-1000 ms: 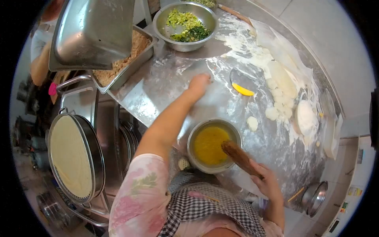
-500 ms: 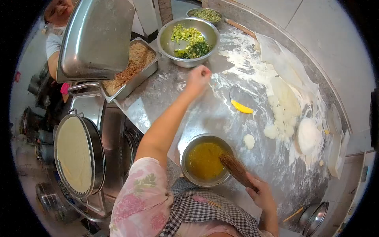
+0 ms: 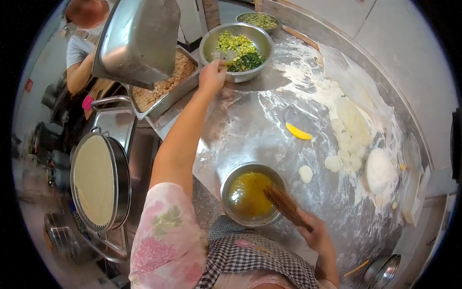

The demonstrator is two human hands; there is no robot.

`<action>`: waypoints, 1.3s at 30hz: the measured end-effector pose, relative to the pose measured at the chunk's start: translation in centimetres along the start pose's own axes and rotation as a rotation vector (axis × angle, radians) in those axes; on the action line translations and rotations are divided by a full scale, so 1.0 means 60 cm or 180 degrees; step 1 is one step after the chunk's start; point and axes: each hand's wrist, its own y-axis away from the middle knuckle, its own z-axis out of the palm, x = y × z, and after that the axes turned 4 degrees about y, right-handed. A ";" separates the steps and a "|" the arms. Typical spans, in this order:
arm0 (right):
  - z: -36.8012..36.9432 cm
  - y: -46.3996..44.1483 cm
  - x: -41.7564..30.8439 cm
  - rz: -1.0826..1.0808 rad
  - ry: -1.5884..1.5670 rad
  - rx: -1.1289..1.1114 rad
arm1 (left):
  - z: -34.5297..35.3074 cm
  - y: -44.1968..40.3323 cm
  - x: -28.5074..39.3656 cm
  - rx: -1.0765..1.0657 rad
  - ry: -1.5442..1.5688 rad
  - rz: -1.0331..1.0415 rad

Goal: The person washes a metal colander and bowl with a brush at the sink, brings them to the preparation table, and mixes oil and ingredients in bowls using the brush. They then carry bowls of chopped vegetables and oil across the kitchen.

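Note:
My left hand is at the left rim of a steel bowl with chopped light-green pieces and dark greens. Its fingers are closed together, and what they hold, if anything, is hidden. In my right hand is a brown bristle brush, tilted, its tip over the yellow liquid in a second steel bowl. Small dough rounds and a yellow curved scraper lie on the floured table.
A tray of ground filling stands at the upper left beneath a tilted steel container. Another person is behind it. A round pan of batter is at left. Flour and a cloth lie right.
My left hand has moved up and left to the bowl of greens. My right hand still holds the brush by the yellow liquid. The view has shifted slightly.

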 end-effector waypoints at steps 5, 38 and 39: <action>-0.011 -0.003 -0.040 -0.0200 0.0317 0.0321 | 0.003 0.125 -0.081 0.0694 -0.0100 0.1344; 0.001 -0.018 -0.067 -0.1716 0.3900 -0.0810 | 0.051 0.614 -0.058 0.0227 0.1233 -0.1016; 0.003 -0.019 -0.071 -0.1883 0.4043 -0.0870 | 0.040 0.613 -0.053 0.0213 0.1277 -0.1146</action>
